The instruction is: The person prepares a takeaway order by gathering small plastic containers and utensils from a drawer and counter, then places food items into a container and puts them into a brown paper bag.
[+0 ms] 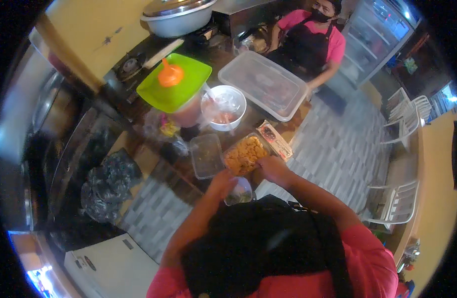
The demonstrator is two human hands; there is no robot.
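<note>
My right hand (270, 166) is at the right edge of a clear plastic container of orange-brown food pieces (246, 152), its fingers over the rim. My left hand (224, 183) is near the container's lower left corner, above a small bowl with greenish contents (239, 192); whether it grips either one is unclear. A shallow clear plastic container (206, 156) lies to the left. Beyond stands a white bowl (237, 126) with a plastic bag and reddish food inside. A printed carton (275, 139) touches or nearly touches the food container on the right.
A large lidded plastic box (263, 83) lies at the back right, by a co-worker in a dark apron (306, 48). A green-lidded tub (191, 87) bears an orange funnel (170, 74). Black plastic bags (113, 186) are at the left, and a white appliance (111, 264) at lower left.
</note>
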